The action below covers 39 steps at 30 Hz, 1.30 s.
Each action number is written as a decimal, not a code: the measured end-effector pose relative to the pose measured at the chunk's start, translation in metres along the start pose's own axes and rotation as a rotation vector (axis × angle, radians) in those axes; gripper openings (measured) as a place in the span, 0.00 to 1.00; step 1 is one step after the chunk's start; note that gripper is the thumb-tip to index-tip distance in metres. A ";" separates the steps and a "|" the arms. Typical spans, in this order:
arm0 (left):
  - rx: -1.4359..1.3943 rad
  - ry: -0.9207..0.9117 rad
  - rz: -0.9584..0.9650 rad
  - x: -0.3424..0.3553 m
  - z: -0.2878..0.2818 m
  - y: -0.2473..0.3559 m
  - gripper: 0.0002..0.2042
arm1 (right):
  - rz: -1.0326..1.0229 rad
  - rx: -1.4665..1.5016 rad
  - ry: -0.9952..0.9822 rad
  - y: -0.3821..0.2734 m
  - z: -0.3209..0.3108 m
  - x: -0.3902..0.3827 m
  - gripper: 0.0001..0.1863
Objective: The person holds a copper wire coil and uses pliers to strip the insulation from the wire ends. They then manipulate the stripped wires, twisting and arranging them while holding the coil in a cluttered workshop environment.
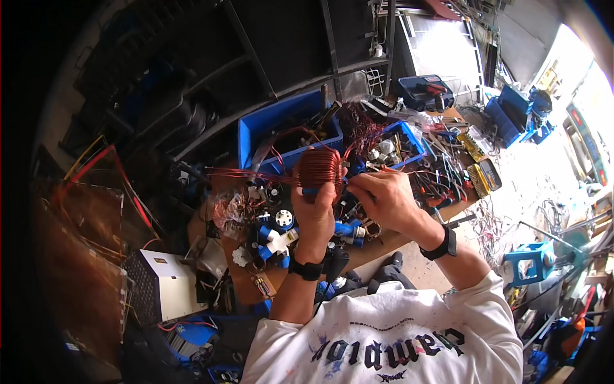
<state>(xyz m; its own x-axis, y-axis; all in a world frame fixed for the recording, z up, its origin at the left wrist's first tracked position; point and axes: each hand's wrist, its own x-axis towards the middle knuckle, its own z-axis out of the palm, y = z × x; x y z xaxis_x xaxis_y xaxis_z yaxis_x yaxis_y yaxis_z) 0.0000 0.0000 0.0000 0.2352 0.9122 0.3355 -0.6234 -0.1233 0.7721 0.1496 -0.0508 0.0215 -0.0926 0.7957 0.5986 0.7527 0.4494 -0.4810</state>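
Note:
Over the workbench my left hand [316, 214] is closed around a coil of copper wire [320, 168], thumb on its near side. The reddish-brown turns lie close together, and a little blue shows at the coil's lower edge. Loose copper wires [243, 174] run out from it to the left. At the coil's right side is my right hand [387, 198], with thumb and fingers pinched together. A small blue bit shows by those fingertips, but what they hold is too small to make out. Both wrists wear black bands.
A blue bin [252, 137] and a smaller blue tray [416, 144] of parts stand beyond the coil. White-and-blue fittings [279, 241] lie nearer. Hand tools [451, 176] crowd the bench's right side. A metal case [169, 285] stands lower left, a blue stool [529, 261] right.

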 end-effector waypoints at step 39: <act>-0.140 -0.063 -0.044 0.004 0.004 0.000 0.33 | -0.080 -0.049 -0.150 0.011 -0.031 -0.002 0.05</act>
<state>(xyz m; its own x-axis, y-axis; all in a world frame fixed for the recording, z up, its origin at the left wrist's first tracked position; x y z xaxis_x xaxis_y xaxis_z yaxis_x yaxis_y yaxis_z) 0.0046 0.0024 0.0035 0.3079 0.8886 0.3400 -0.7082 -0.0246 0.7056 0.1777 -0.0603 0.0346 -0.2471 0.8114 0.5296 0.7698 0.4964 -0.4013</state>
